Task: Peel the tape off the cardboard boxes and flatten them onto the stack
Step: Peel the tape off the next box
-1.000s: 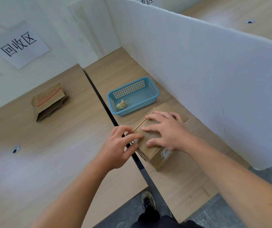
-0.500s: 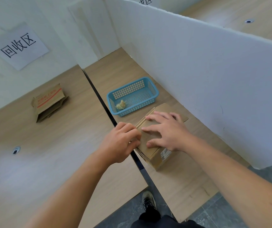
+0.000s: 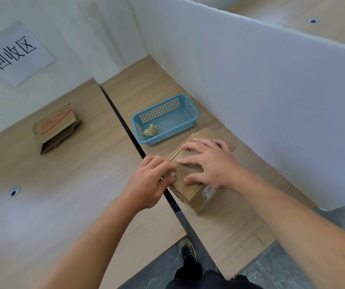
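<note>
Fingers (image 3: 166,166) of your left hand (image 3: 146,184) are now closing on clear tape (image 3: 172,174) at the left edge of the brown cardboard box (image 3: 196,198), probably starting the peel; your right hand (image 3: 213,163) is staying spread, pressing it onto the near surface (image 3: 230,228).

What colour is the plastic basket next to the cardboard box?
The basket is light blue, with a grid of small holes; the head view shows it.

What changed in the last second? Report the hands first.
The left hand closed from spread thumb and forefinger into a pinch at the left edge of the box, apparently on a shiny tape end. Unchanged: the right hand pressing flat on the box, the blue basket, the flattened cardboard.
</note>
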